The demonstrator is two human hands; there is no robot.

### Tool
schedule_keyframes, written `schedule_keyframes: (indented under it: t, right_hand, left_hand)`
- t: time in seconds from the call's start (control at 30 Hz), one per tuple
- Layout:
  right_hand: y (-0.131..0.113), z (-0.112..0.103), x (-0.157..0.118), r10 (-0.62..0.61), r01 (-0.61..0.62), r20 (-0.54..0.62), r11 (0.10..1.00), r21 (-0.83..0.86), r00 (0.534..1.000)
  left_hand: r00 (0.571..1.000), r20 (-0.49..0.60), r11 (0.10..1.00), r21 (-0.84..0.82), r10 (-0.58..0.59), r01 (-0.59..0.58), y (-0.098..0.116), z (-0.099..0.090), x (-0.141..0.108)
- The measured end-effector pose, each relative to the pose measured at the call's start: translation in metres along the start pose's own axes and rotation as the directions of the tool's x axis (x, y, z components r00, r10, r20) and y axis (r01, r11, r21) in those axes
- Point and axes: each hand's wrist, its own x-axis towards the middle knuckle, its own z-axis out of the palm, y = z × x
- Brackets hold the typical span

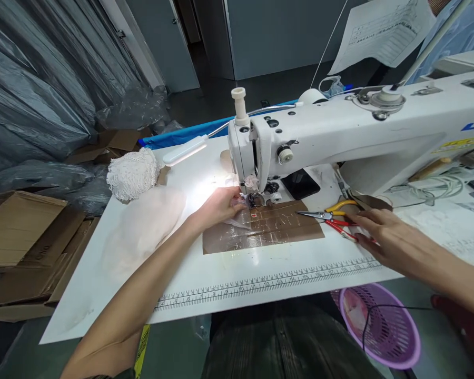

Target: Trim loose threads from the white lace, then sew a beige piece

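Observation:
My left hand (225, 204) is closed in a pinch on a piece of thin, sheer whitish fabric (237, 221) right beside the presser foot (256, 200) of a white sewing machine (300, 137). My fingertips and the needle area partly hide the fabric. To the right, my right hand (383, 231) reaches over the handles of yellow-handled scissors (342, 206) and a red-handled tool (342, 230), with thumb and fingers apart. Whether the fingers touch the handles is hard to make out. A brown plate covered with clear tape (268, 231) lies under the work.
A pale sheer fabric heap (150, 216) and a white lace roll (133, 175) lie on the left. A black phone (301, 184) rests behind the plate. A printed ruler (237, 289) runs along the front edge. Cardboard boxes (23, 226) and a purple basket (413, 342) flank the table.

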Motion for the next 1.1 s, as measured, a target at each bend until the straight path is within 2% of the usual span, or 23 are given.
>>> schedule_keyframes:
  t: [0.13, 0.23, 0.3, 0.4, 0.57, 0.7, 0.87, 1.0, 1.1]
  right_hand:
    - [-0.008, 0.000, 0.002, 0.004, -0.005, -0.006, 1.000, -0.018, 1.000]
    - [-0.015, -0.005, 0.007, -0.031, 0.031, -0.015, 0.999, 0.035, 0.999]
    - [-0.020, -0.008, 0.011, -0.048, 0.049, -0.006, 0.995, 0.082, 0.999]
    - [-0.025, -0.010, 0.017, -0.053, 0.054, -0.006, 0.992, 0.115, 0.999]
    - [-0.032, -0.010, 0.020, -0.103, 0.104, -0.024, 0.993, 0.051, 0.994]
    - [-0.043, -0.016, 0.020, -0.083, 0.084, -0.051, 0.996, 0.016, 0.995]
    - [-0.056, -0.015, 0.031, -0.034, 0.042, -0.063, 0.992, 0.122, 0.997]
    - [-0.077, -0.006, 0.051, -0.083, 0.084, -0.018, 0.990, 0.109, 0.996]
    - [-0.096, -0.006, 0.065, -0.039, 0.038, 0.063, 0.999, 0.029, 0.997]
  left_hand:
    - [1.000, -0.002, 0.999, -0.037, -0.026, 0.026, 0.003, -0.001, -0.005]
    - [0.998, 0.035, 0.982, -0.180, -0.050, 0.056, 0.003, -0.004, -0.011]
    - [0.994, 0.065, 0.950, -0.293, -0.092, 0.107, 0.001, -0.005, -0.014]
    - [0.979, 0.102, 0.908, -0.367, -0.175, 0.201, -0.001, -0.007, -0.014]
    - [0.967, 0.171, 0.865, -0.438, -0.187, 0.244, 0.000, -0.006, -0.012]
    - [0.958, 0.154, 0.783, -0.553, -0.242, 0.286, 0.003, 0.001, -0.012]
    - [0.946, 0.140, 0.694, -0.649, -0.294, 0.311, 0.001, 0.013, -0.014]
    - [0.949, 0.166, 0.674, -0.672, -0.267, 0.307, -0.002, 0.017, -0.015]
    - [0.950, 0.169, 0.637, -0.709, -0.261, 0.302, -0.003, 0.018, -0.015]
